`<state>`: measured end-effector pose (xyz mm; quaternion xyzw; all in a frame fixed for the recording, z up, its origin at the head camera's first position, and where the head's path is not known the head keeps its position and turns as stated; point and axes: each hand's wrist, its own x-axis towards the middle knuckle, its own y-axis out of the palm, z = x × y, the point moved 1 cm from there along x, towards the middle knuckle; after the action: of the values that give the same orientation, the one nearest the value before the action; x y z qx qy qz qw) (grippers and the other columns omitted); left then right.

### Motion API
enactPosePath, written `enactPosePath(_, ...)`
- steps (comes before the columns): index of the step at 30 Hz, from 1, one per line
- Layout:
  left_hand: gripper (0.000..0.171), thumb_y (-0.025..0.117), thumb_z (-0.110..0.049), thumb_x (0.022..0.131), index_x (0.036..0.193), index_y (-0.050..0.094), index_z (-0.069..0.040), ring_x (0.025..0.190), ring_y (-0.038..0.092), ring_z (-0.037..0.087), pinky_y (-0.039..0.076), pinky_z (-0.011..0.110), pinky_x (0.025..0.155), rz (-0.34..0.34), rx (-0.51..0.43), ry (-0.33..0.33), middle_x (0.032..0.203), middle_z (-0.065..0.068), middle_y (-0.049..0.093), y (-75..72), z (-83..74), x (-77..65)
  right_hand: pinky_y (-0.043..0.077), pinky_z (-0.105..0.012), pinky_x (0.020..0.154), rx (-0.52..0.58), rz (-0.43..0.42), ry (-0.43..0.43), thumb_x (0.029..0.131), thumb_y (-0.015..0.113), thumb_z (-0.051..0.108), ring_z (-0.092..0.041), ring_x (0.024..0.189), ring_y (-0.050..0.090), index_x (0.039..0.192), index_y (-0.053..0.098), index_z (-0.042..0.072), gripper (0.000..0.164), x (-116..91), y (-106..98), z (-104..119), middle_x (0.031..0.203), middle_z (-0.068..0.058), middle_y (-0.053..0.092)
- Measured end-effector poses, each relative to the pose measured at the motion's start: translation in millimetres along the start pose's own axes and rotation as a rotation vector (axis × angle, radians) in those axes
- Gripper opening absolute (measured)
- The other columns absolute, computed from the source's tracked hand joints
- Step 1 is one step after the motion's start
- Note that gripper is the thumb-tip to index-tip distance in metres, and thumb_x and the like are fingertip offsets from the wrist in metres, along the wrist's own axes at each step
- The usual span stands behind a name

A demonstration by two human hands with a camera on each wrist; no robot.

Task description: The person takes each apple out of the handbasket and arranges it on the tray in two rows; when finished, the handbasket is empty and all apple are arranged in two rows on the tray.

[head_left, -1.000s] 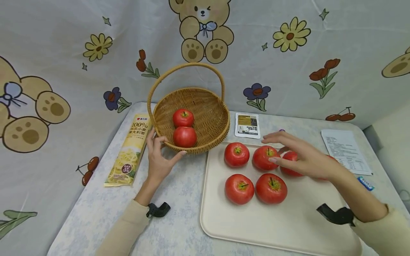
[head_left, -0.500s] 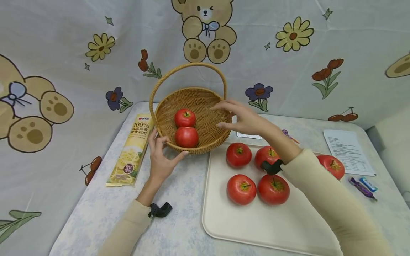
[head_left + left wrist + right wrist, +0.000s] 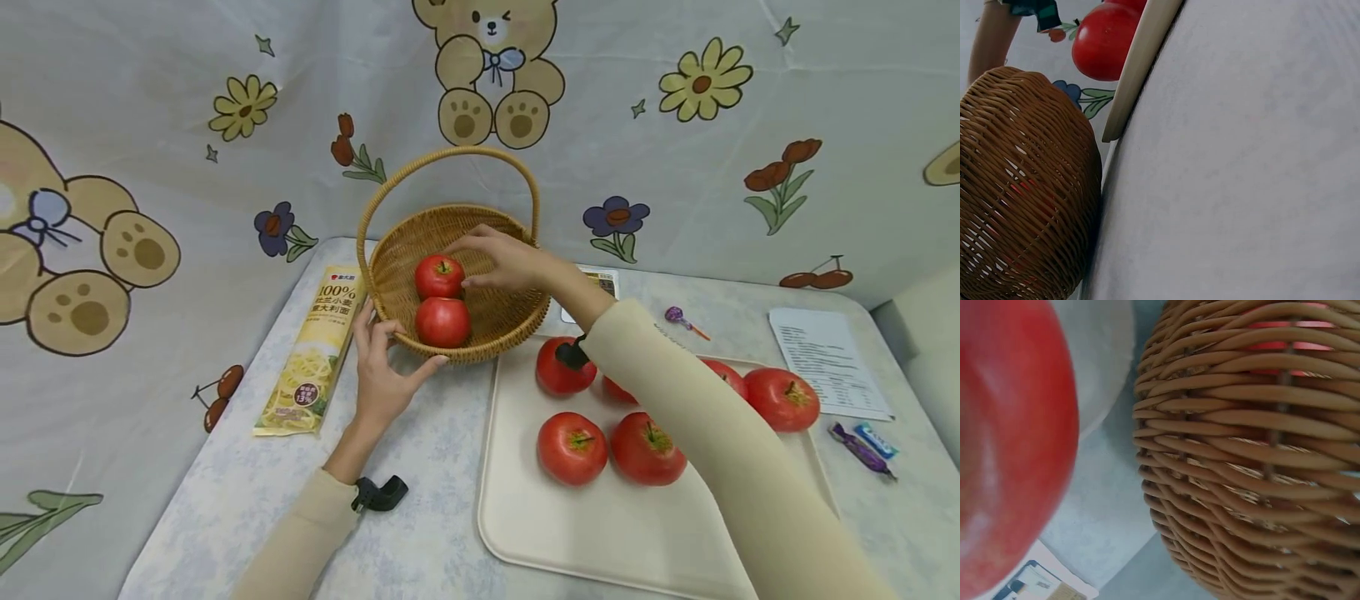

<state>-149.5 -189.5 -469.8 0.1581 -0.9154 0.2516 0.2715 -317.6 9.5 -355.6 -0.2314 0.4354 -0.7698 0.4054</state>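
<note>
In the head view a tilted wicker basket with a tall handle has two red apples inside. The upper apple rests against the lower apple. My left hand holds the basket's front left rim, fingers over the edge and thumb below. Reaching in over the right rim, my right hand has its fingers and thumb spread at the upper apple's right side; whether they touch it, I cannot tell. Neither wrist view shows fingers; the weave of the basket fills much of the left wrist view.
A cream tray on the right carries several apples, partly hidden by my right sleeve. A yellow pasta packet lies left of the basket. Right of the tray are a paper sheet, wrapped candies and a lollipop.
My right hand has moved left from above the tray's apples, over the basket's right rim, to the upper apple. My left hand keeps its hold on the rim. Both basket apples stay put.
</note>
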Motion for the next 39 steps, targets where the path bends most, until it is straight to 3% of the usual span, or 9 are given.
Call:
enactPosePath(9,0.064,0.086,-0.044,0.073,0.104,0.046,-0.005,0.139,0.037,0.040,0.051,0.055,0.085,-0.002,0.001,0.005,0.159,0.015,0.015,-0.5,0.8,0.5,0.041,-0.049,0.106,-0.104,0.129,0.033,0.090,0.072,0.021,-0.032,0.129,0.046,0.143,0.048,0.019,0.058,23,11,1,0.141,-0.016,0.039)
enactPosePath(21,0.062,0.088,-0.038,0.071,0.104,0.047,-0.006,0.140,0.036,0.039,0.052,0.052,0.087,0.003,0.002,-0.005,0.158,0.014,0.016,2.4,1.7,-0.2,0.043,-0.050,0.105,-0.072,0.147,-0.004,0.088,0.065,-0.003,-0.037,0.134,0.042,0.144,0.047,0.021,0.064,45,32,-7,0.151,-0.020,0.028)
enactPosePath(29,0.062,0.089,-0.037,0.070,0.104,0.047,-0.006,0.142,0.032,0.039,0.051,0.051,0.088,0.000,0.017,0.027,0.159,0.015,0.016,2.0,-0.4,0.7,0.038,-0.055,0.109,-0.040,0.160,-0.006,0.087,0.068,-0.001,-0.039,0.146,0.025,0.150,0.040,0.024,0.073,50,40,-15,0.159,-0.021,0.016)
enactPosePath(35,0.062,0.088,-0.040,0.071,0.104,0.048,-0.006,0.142,0.032,0.037,0.051,0.053,0.086,0.000,0.028,0.029,0.159,0.014,0.016,2.3,0.0,0.5,0.038,-0.052,0.109,-0.044,0.113,-0.061,0.084,0.071,-0.001,-0.033,0.138,0.038,0.147,0.044,0.019,0.071,53,41,-18,0.153,-0.016,0.032)
enactPosePath(39,0.064,0.086,-0.046,0.071,0.103,0.047,-0.006,0.142,0.032,0.037,0.051,0.052,0.086,0.000,0.026,0.028,0.159,0.015,0.016,2.5,1.0,-0.3,0.042,-0.049,0.107,-0.051,0.106,-0.044,0.084,0.074,0.003,-0.030,0.131,0.045,0.145,0.046,0.020,0.070,53,42,-18,0.146,-0.013,0.039)
